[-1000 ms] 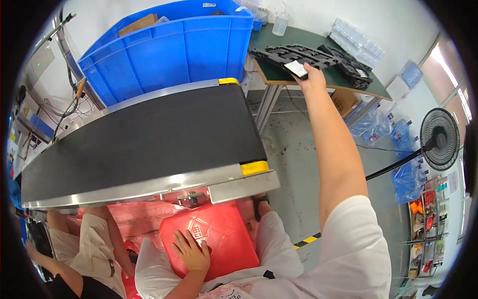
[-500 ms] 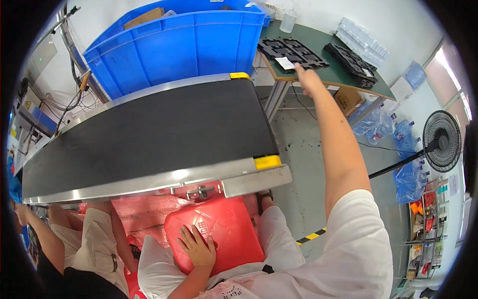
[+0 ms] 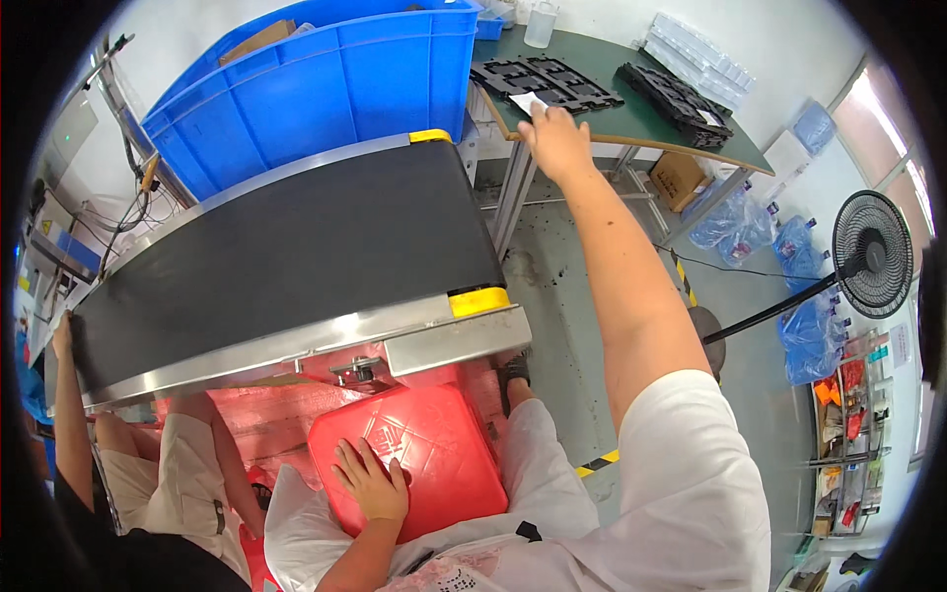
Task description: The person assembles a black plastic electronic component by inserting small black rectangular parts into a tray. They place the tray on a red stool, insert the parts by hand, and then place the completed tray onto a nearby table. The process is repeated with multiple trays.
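My left hand (image 3: pixel 373 481) lies flat, fingers spread, on the red plastic stool (image 3: pixel 434 449) between my legs. My right arm stretches far forward over the near edge of the green-topped table (image 3: pixel 646 128). There my right hand (image 3: pixel 557 143), fingers extended and somewhat apart, reaches a small white card or label (image 3: pixel 526 101). The card rests on the near left corner of a flat black plastic frame (image 3: pixel 567 89), and the fingertips partly cover it; whether they grip it is not visible. Further right lies a second stack of black frames (image 3: pixel 676 107).
A black conveyor belt (image 3: pixel 286 261) with yellow corner caps stretches before me, a big blue bin (image 3: pixel 316 99) behind it. A standing fan (image 3: pixel 872 255) is at right. At left, another person's hand (image 3: pixel 63 337) touches the belt's end. Clear trays (image 3: pixel 700 59) lie at the back.
My right hand has moved left onto the white card, its fingers now over it. The view has shifted slightly right. The other person's arm has risen to the belt's end. My left hand stays put.
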Motion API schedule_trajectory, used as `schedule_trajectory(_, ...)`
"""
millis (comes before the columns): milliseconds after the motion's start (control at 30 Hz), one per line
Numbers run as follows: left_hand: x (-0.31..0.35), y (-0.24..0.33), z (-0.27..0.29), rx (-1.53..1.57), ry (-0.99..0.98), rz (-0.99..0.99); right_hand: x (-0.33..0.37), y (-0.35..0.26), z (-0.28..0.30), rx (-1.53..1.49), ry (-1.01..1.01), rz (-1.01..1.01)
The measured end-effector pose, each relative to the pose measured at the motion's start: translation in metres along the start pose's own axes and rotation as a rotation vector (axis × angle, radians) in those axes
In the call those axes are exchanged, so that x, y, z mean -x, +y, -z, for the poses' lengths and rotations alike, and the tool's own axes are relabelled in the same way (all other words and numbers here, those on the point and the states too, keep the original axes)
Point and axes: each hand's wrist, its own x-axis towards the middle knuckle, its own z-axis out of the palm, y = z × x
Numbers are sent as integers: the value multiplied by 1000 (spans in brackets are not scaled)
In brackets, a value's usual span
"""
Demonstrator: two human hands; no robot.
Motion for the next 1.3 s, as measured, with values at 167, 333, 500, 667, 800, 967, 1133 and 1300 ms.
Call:
schedule_trajectory(167, -1, 1, 1, -6, -40, -6, -25, 28, -20, -30, 80, -78)
schedule_trajectory(333, -1, 1, -1, -34, -72, -2, -45, 33, -26, -20, 52, -139)
schedule_trajectory(500, -2, 1, -1, -32, -98, 13, -72, 17, -33, -27, -9, -210)
schedule_trajectory(667, -2, 0, 1, -18, -108, 9, -81, -5, -46, -295, 126, -130)
schedule_trajectory(800, -1, -2, -1, -15, -72, -9, -56, 6, -61, -481, 414, -121)
schedule_trajectory(967, 1, -4, -2, 3, -36, 8, 70, -17, -44, -675, 428, 62)
schedule_trajectory(1133, 1, -2, -6, 38, 15, -2, 343, -9, -76, -503, -111, -135)
schedule_trajectory(1300, 1, -3, -11, 20, 43, -10, 527, -40, -11, -399, -863, -352)
